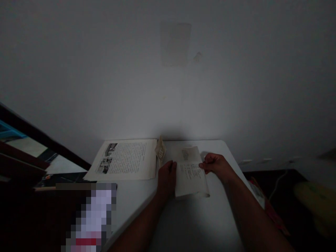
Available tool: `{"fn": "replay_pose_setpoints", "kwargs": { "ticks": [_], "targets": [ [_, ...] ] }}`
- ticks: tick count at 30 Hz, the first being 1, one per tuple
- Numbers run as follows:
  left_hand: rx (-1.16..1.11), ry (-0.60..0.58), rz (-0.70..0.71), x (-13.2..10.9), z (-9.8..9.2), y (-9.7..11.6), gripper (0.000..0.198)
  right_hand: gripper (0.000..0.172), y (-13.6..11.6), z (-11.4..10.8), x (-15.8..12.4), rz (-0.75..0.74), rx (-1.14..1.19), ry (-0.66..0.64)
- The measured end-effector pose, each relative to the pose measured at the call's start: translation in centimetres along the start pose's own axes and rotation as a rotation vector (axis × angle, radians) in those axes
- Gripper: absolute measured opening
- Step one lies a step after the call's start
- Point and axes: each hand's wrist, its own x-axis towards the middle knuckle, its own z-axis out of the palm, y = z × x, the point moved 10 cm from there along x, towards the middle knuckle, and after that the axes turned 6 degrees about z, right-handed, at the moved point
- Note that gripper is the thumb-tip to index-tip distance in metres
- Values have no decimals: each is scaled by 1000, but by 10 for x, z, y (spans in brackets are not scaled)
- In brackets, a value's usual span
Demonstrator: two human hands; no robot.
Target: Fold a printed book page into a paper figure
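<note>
A creased sheet of printed paper (191, 178) is held between my two hands, over the white table. My left hand (167, 175) grips its left edge, thumb and fingers closed. On the opposite edge, my right hand (214, 163) pinches the sheet, with the other fingers curled in. The paper's lower edge bends up slightly. Just beyond my left hand stands a small folded paper shape (160, 151) with print on it. Left of that lies a stack of printed sheets (126, 159), the top one showing text and dark pictures.
The white table (168, 224) stands against a grey wall (118, 87) with a faint patch. A blurred-out pixelated object (91, 213) lies at the table's left side. Dark furniture is further left; a cable (278, 185) and a yellowish object (315, 199) are at right.
</note>
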Motion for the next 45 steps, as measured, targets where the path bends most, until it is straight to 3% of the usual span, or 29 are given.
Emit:
{"fn": "replay_pose_setpoints", "kwargs": {
  "ticks": [7,14,18,22,26,30,34,36,45],
  "targets": [
    [82,-34,49,1,5,5,34,16,-15,2,-1,-158,-372,-1],
    [184,-135,65,2,7,10,32,17,-6,2,-6,-207,-474,60],
    [571,-208,76,-6,1,24,48,17,-3,6,-6,-225,-477,40],
    [812,-259,318,-15,5,62,28,16,-4,7,-6,-244,-474,31],
    [722,-390,477,-17,19,79,22,15,-6,10,-7,-258,-489,34],
    [505,-576,543,-21,39,74,20,14,-7,11,-7,-261,-514,42],
    [637,-579,629,-27,49,59,22,14,-8,11,-7,-273,-539,53],
    [686,-518,653,-28,49,54,26,14,-10,12,-9,-289,-542,48],
    [657,-370,668,-25,51,45,26,17,-29,25,-21,-385,-733,86]
  ]
}}
